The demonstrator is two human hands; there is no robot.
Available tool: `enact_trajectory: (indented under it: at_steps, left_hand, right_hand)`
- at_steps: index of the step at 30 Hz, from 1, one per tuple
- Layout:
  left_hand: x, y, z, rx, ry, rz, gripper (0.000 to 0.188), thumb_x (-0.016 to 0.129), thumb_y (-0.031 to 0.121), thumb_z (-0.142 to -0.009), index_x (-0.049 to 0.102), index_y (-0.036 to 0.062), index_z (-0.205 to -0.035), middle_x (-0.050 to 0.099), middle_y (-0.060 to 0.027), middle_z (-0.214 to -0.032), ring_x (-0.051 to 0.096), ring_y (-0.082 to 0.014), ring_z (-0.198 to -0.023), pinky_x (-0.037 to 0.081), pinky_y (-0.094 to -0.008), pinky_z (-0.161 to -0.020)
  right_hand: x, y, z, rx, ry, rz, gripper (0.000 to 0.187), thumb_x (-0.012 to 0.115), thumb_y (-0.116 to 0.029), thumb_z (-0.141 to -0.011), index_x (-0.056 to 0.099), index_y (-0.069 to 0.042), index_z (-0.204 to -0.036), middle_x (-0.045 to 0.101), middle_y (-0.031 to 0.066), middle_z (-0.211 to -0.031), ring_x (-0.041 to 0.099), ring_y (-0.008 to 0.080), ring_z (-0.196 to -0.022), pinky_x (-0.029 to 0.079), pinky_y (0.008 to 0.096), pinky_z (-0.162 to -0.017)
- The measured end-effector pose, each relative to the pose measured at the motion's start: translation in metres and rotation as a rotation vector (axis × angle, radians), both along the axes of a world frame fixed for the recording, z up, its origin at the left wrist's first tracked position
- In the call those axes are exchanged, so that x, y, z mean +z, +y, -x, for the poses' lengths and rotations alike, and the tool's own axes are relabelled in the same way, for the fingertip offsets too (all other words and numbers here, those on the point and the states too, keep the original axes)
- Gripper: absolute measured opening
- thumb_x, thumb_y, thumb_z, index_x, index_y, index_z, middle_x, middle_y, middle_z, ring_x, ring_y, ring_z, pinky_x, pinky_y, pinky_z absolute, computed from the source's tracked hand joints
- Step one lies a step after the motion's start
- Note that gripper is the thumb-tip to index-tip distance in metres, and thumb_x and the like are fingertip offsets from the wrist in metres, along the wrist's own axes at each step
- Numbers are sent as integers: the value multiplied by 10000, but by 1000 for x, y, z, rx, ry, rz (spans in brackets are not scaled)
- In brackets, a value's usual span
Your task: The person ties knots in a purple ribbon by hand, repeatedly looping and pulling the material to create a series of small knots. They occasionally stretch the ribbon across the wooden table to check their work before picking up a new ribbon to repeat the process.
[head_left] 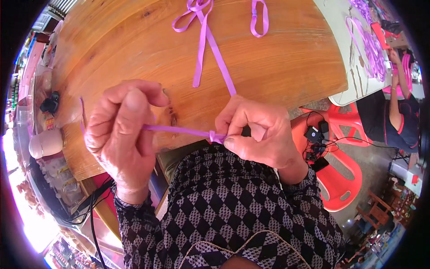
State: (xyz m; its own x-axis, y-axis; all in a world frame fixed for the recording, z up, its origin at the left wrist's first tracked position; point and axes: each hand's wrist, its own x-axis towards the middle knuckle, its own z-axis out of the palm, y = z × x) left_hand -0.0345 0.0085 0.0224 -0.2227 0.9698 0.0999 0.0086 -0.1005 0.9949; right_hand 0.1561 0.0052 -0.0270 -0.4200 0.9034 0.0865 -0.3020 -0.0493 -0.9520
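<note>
A purple ribbon (177, 129) runs taut between my two hands, just above the table's near edge. My left hand (123, 123) has its lower fingers curled round one end, with the index finger and thumb raised apart. A small knot (212, 134) sits in the ribbon close to my right fingertips. Thumb and index finger of my right hand (260, 130) pinch the ribbon right beside that knot. From behind the right hand a ribbon length (222, 67) stretches away across the table to a looped bow (197, 9). A thin strand hangs left of my left hand.
The wooden table (134, 54) has a separate purple ribbon loop (260, 20) at its far side. A white table (340, 58) on the right bears a heap of purple ribbon (374, 49). Red plastic chairs (338, 179) hold black devices and cables. Another person (398, 112) is at the far right.
</note>
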Motion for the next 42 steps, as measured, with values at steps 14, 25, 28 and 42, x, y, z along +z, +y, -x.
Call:
enact_trajectory:
  at_steps: [14,25,28,42]
  left_hand:
    - [-9,2,9,-603,499,-74,265,702,71,-727,621,1,-969,617,-119,-926,574,-208,-833,456,-296,-693]
    - [2,2,-2,-609,362,206,135,674,49,-794,628,-38,-886,582,-11,-661,507,-42,-598,408,-184,-547]
    - [0,-1,-5,-551,249,326,108,666,56,-804,652,-31,-866,585,4,-623,498,-35,-566,402,-176,-537]
    - [-22,0,-10,-415,113,64,92,652,27,-798,657,-27,-873,583,-30,-709,524,-76,-588,419,-197,-551]
  right_hand:
    - [17,18,3,-134,-386,-568,160,578,88,-605,501,-44,-653,585,55,-743,469,178,-652,349,299,-668]
    - [22,27,-1,-158,-580,-762,201,594,44,-530,506,-74,-666,597,27,-801,474,186,-659,350,313,-638]
    - [22,28,-2,-171,-569,-794,189,621,56,-564,537,-58,-689,605,39,-849,478,191,-671,368,307,-625]
    - [16,28,-4,-208,-482,-732,162,670,78,-655,592,-24,-755,612,60,-885,493,188,-702,395,281,-586]
